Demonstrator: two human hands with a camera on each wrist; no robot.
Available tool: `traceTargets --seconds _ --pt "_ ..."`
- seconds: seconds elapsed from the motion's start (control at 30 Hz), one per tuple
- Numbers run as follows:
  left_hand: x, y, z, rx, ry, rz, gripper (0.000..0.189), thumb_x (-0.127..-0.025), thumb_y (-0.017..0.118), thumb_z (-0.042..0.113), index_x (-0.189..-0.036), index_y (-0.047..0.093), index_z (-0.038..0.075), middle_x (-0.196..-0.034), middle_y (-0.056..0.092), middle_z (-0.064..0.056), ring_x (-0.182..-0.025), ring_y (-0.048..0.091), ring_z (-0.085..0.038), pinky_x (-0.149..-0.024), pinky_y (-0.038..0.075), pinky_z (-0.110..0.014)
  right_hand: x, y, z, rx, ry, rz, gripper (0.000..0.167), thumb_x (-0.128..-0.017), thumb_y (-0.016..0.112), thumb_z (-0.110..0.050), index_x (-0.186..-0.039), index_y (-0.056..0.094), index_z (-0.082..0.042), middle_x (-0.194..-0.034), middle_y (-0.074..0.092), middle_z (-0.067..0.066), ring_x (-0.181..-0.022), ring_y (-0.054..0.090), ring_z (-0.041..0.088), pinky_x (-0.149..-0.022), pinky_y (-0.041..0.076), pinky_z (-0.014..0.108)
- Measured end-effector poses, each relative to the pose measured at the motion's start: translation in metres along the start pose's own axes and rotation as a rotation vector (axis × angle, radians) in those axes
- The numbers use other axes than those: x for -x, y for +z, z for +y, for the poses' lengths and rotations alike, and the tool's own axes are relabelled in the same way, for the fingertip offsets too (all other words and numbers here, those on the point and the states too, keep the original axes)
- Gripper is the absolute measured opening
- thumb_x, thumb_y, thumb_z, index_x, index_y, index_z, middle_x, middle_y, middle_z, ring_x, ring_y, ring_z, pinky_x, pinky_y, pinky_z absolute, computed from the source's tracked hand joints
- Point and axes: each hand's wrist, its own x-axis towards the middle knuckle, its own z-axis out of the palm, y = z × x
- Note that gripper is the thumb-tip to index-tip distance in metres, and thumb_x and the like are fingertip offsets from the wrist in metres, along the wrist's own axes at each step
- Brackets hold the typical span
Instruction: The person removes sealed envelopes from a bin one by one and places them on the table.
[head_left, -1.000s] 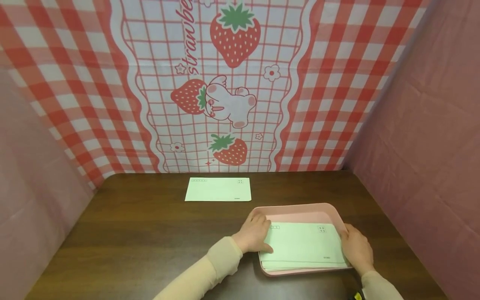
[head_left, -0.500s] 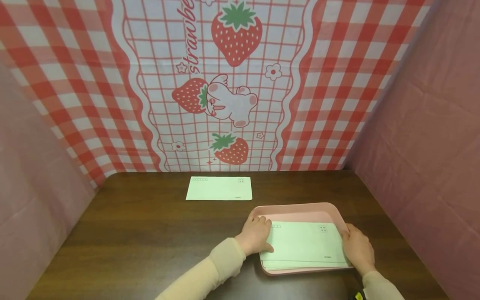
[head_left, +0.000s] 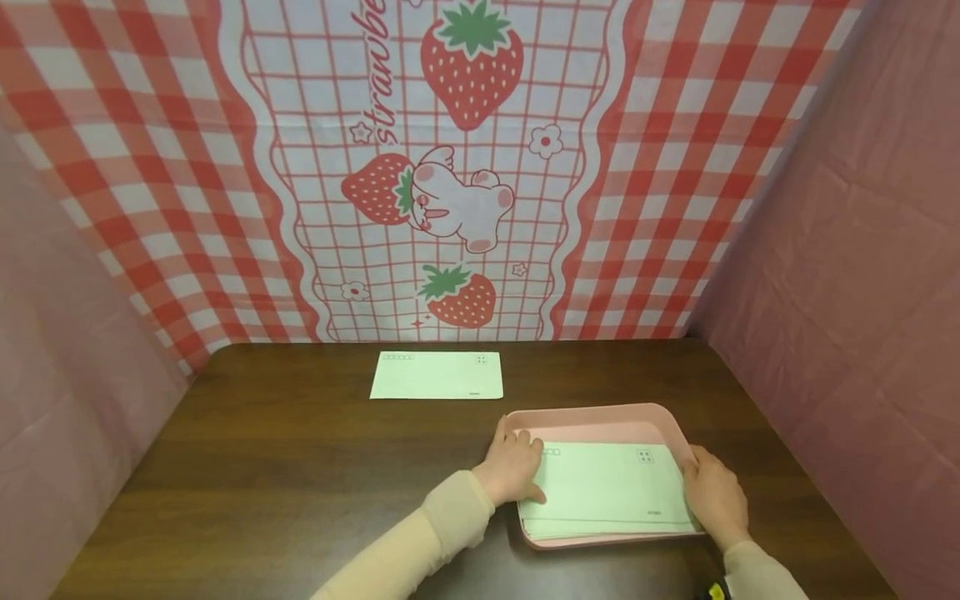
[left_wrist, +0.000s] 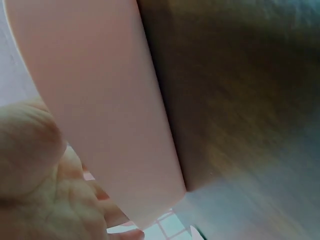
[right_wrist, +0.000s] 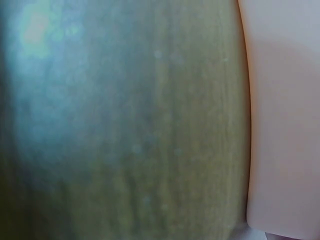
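Observation:
A pink tray (head_left: 581, 420) sits on the right part of the brown table, and a stack of pale envelopes (head_left: 607, 483) lies inside it. My left hand (head_left: 512, 468) grips the tray's left rim, its fingers over the edge and the thumb by the envelopes. On the opposite side my right hand (head_left: 716, 497) holds the right rim; some of its fingers are hidden. In the left wrist view the tray's outer wall (left_wrist: 100, 100) runs beside the palm. The right wrist view shows the tray wall (right_wrist: 285, 125) along its right edge, with no hand visible there.
A single pale envelope (head_left: 437, 375) lies flat near the back of the wooden table (head_left: 285, 467). Behind the table hangs a red checked cloth (head_left: 675, 167) with strawberries. Pink cloths (head_left: 847, 275) close off both sides.

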Motion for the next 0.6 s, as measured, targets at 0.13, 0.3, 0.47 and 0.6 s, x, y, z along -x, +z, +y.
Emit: traceTargets --seconds 0.13,0.3,0.47,0.6 --pt "-0.004 0.000 -0.002 0.032 -0.003 -0.022 0.065 -0.065 0.071 0.056 -0.110 0.056 0.012 -0.117 0.055 -0.009 -0.114 0.050 -0.026 -0.106 0.023 -0.049 0.000 0.000 0.000 -0.004 -0.006 0.006 0.040 -0.095 0.036 -0.018 -0.128 0.041 0.005 -0.123 0.045 0.032 -0.105 0.047 0.051 -0.080 0.039 0.060" --pt "-0.011 0.004 -0.009 0.055 0.006 0.023 0.069 -0.062 0.074 0.056 -0.110 0.056 0.010 -0.120 0.050 -0.012 -0.117 0.045 -0.030 -0.105 0.025 -0.051 0.000 -0.001 -0.003 -0.007 0.011 -0.008 0.040 -0.096 0.036 -0.018 -0.129 0.040 0.005 -0.124 0.044 0.032 -0.105 0.046 0.051 -0.082 0.039 0.060" --pt "-0.014 0.007 -0.009 0.061 0.003 0.090 0.074 -0.059 0.077 0.054 -0.114 0.056 0.008 -0.117 0.050 -0.011 -0.114 0.044 -0.028 -0.104 0.028 -0.050 0.000 -0.001 -0.004 -0.014 0.028 -0.023 0.042 -0.096 0.035 -0.019 -0.130 0.038 0.005 -0.126 0.043 0.033 -0.107 0.045 0.051 -0.083 0.038 0.061" --pt "-0.010 0.005 -0.006 0.074 -0.001 0.102 0.066 -0.061 0.077 0.051 -0.108 0.059 0.009 -0.115 0.050 -0.009 -0.113 0.045 -0.027 -0.103 0.028 -0.050 0.000 -0.002 -0.004 -0.010 0.024 -0.018 0.041 -0.096 0.035 -0.019 -0.129 0.039 0.005 -0.125 0.043 0.033 -0.106 0.046 0.051 -0.082 0.038 0.060"
